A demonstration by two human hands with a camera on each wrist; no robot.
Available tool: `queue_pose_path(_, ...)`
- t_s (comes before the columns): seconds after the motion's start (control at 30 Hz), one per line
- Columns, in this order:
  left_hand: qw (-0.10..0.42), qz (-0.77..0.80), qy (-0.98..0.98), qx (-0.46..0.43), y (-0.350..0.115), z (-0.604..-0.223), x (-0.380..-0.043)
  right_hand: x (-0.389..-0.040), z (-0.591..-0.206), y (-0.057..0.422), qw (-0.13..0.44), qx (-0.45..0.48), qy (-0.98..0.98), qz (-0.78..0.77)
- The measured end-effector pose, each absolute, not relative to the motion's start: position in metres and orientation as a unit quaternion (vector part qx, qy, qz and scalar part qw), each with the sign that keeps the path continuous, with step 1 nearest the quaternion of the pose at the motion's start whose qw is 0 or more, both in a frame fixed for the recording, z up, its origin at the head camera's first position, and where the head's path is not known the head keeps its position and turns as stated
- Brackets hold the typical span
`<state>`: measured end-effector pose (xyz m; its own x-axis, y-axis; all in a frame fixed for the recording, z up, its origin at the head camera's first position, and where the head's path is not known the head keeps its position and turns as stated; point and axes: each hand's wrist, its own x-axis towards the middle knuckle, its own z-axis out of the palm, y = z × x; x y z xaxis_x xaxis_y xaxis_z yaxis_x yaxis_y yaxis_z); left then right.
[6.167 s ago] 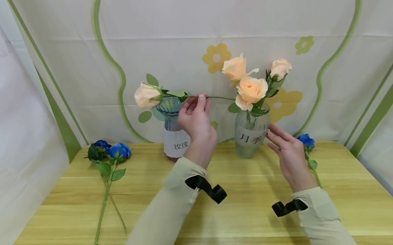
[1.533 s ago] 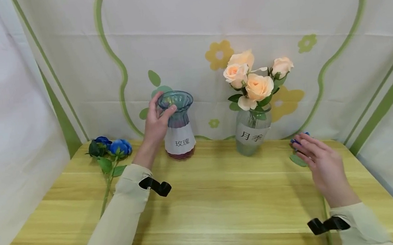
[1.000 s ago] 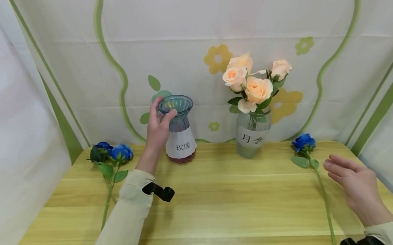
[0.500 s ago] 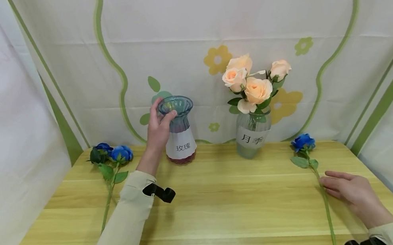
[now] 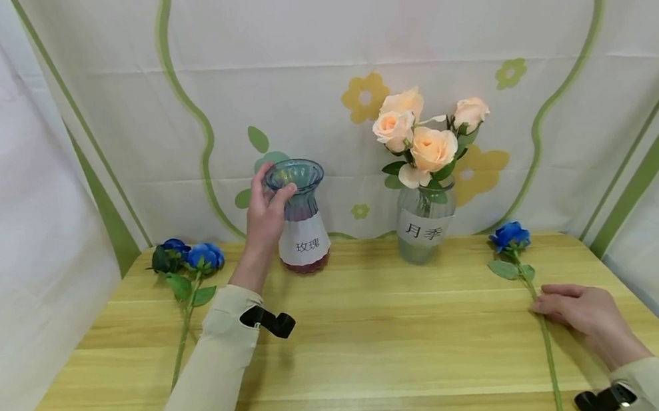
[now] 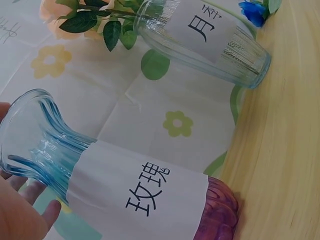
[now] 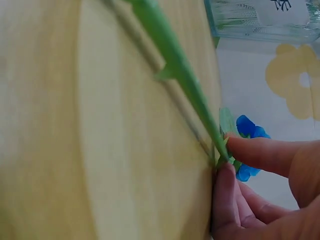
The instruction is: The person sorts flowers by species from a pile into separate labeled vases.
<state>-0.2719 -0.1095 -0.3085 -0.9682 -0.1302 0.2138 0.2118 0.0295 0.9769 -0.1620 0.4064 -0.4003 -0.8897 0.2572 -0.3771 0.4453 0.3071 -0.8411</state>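
Note:
My left hand (image 5: 263, 220) grips the upper part of a blue-to-purple glass vase (image 5: 305, 203), thumb at the flared rim. This vase stands upright with no flowers in it and wears a white paper label (image 6: 145, 187) marked 玫瑰. At the right, my right hand (image 5: 588, 313) pinches the green stem (image 7: 187, 82) of a blue artificial rose (image 5: 510, 237) between thumb and fingers. The bloom lies toward the back of the table, and the stem runs toward the front edge, close over the wood in the right wrist view.
A clear glass vase (image 5: 421, 251) labelled 月季 stands right of the coloured one, holding several peach roses (image 5: 433, 150). More blue roses (image 5: 205, 257) lie on the wooden table (image 5: 368, 342) at the left. A patterned cloth (image 5: 294, 95) hangs behind.
The peach rose held in my left hand earlier now stands in the clear vase. My left hand moved to the coloured vase; my right hand left the clear vase and took the blue rose's stem.

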Motion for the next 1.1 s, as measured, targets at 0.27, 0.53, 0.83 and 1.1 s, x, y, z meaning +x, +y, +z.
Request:
queue_pose_path(0.27, 0.125, -0.701, -0.702, -0.025, -0.113, -0.307, -0.271, -0.167, -0.402, 0.404, 0.067, 0.216, 0.827, -0.514)
queue_pose_path(0.53, 0.133, -0.714, -0.686, -0.037, -0.109, -0.308, -0.269, -0.163, -0.406, 0.393, 0.035, 0.206, 0.78, -0.59)
queue_pose_path(0.83, 0.141, -0.714, -0.684, -0.04, -0.104, -0.31, -0.272, -0.167, -0.388, 0.362, -0.09, 0.231, 0.544, -0.801)
queue_pose_path(1.1, 0.136, -0.711, -0.689, -0.032, -0.105, -0.312, -0.273, -0.176, -0.381, 0.322, -0.184, 0.273, 0.328, -0.885)
